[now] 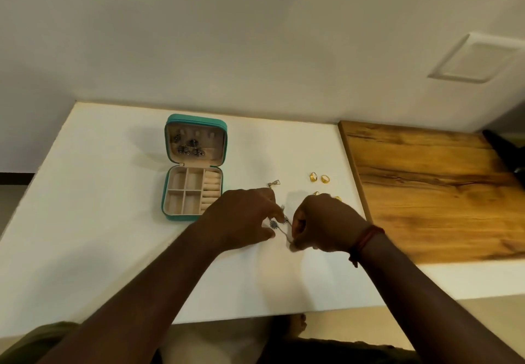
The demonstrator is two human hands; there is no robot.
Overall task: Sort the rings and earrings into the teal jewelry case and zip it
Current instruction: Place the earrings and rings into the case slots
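The teal jewelry case (167,182) lies open on the white table, its lid raised with several dark earrings (189,146) hung inside. Its beige tray compartments look bare. My left hand (241,221) and my right hand (324,221) meet just right of the case, both pinching a silver earring (275,224) with a thin hook. Another silver earring (274,183) lies beyond my left hand. Two gold rings (318,177) sit farther right; others (338,198) peek out behind my right hand.
A wooden board (426,187) covers the table's right part, with a dark object (502,150) at its far right edge. The white table (99,221) runs up to a pale wall at the back. My right wrist wears a red thread band (366,241).
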